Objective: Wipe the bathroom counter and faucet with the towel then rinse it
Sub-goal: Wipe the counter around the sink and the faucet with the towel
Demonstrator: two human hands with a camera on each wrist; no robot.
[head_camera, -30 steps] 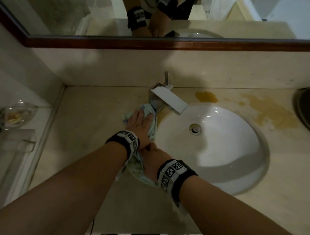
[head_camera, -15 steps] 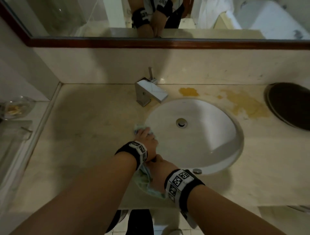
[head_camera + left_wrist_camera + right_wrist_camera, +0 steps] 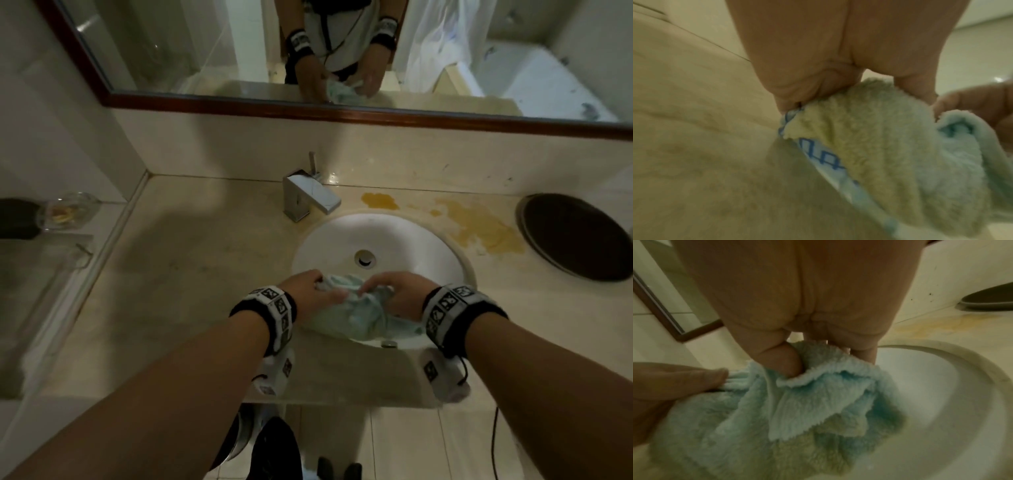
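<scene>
Two hands hold one pale blue-green towel [image 3: 359, 310] over the near edge of the white sink [image 3: 407, 240]. The towel is bunched and rumpled, its lower folds hanging into the basin just inside the near rim. In the left wrist view its terry looks yellowed on one face, with a blue-patterned white band along an edge [image 3: 869, 146]. The left hand [image 3: 308, 294] has its grip closed on the towel's left end, fingers and thumb pinching a fold [image 3: 818, 78]. The right hand [image 3: 394, 294] has its grip closed on the right end, thumb tucked into the cloth and fingers curled behind it [image 3: 789, 313]. Both wrists wear black bands with square black-and-white markers.

Behind the basin, the chrome faucet [image 3: 308, 198] stands on the beige counter [image 3: 191, 267], well apart from the towel, its flat spout reaching toward the bowl. The drain [image 3: 365, 258] lies between faucet and hands. Yellow-orange stains [image 3: 479, 229] spread over the counter to the right of the faucet and behind the sink. Farther right sits a dark round tray [image 3: 575, 236]. On a ledge at far left rests a glass dish [image 3: 68, 210]. A wood-framed mirror [image 3: 239, 51] above the backsplash reflects the hands and towel.
</scene>
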